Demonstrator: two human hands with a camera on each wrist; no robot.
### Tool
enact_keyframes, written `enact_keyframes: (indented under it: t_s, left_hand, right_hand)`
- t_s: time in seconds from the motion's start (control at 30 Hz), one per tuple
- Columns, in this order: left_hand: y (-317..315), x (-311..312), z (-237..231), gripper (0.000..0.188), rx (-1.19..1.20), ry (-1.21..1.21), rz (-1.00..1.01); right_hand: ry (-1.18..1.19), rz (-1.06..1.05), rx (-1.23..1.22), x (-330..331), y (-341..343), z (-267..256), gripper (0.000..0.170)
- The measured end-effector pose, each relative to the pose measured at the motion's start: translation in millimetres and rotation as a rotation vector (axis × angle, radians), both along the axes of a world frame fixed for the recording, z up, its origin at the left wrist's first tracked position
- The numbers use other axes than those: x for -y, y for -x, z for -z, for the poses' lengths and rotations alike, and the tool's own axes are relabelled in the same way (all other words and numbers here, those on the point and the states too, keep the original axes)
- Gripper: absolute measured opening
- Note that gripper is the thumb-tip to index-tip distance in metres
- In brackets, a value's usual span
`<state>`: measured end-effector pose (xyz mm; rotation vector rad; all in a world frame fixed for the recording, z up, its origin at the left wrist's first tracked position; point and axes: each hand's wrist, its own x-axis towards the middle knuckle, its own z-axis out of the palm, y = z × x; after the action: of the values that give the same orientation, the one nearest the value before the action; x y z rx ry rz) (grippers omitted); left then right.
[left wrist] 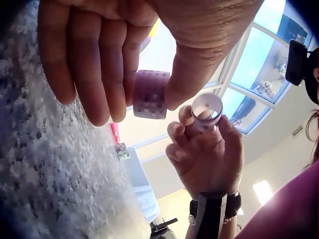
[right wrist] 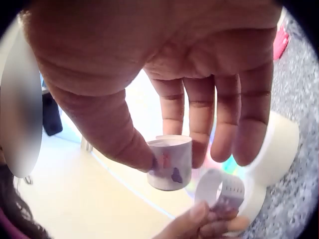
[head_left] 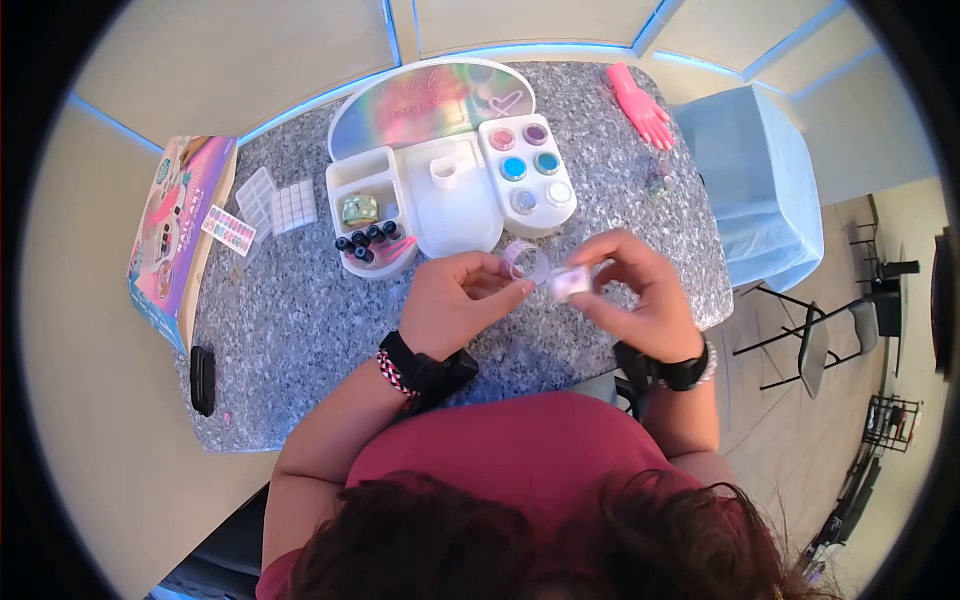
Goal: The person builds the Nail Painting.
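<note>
My left hand [head_left: 455, 300] pinches a translucent purple tape-like roll [head_left: 525, 262] between thumb and fingers; the left wrist view shows rows of small squares on this patterned roll [left wrist: 151, 94]. Close beside it, my right hand [head_left: 645, 290] pinches a small white roll [head_left: 571, 283] with purple and pink figures. That white roll [right wrist: 170, 163] is upright in the right wrist view, between thumb and fingertips. Its hollow middle shows in the left wrist view. Both rolls are held over the granite-look table [head_left: 430, 370], in front of a white nail-art station [head_left: 455, 200].
A green patterned roll [head_left: 360, 208] and several dark-capped bottles [head_left: 365, 245] sit in the station's left tray. Coloured pots [head_left: 513, 167] fill its right side. Left are a box [head_left: 180, 230], a sticker sheet [head_left: 228, 230] and a black case [head_left: 202, 380]. A pink model hand [head_left: 640, 108] lies back right.
</note>
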<state>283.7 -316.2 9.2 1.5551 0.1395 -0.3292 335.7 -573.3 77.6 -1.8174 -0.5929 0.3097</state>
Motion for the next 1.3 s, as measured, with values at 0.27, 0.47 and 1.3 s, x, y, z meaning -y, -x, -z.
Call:
enact_keyframes:
  t_s: [0.27, 0.47, 1.3]
  left_hand:
    - [1.6, -1.4, -4.8, 0.029, 0.068, -0.067, 0.026]
    - [2.6, -3.2, -12.9, 0.031, 0.163, -0.216, 0.073]
    - [0.8, -2.6, 4.6, 0.025, 0.076, 0.446, 0.093]
  right_hand:
    - [0.096, 0.055, 0.199, -29.5, 3.3, 11.1, 0.033]
    - [0.233, 0.034, 0.304, -35.7, 11.3, 9.9, 0.029]
    - [-0.267, 0.071, -0.359, -34.5, 6.7, 37.7, 0.046]
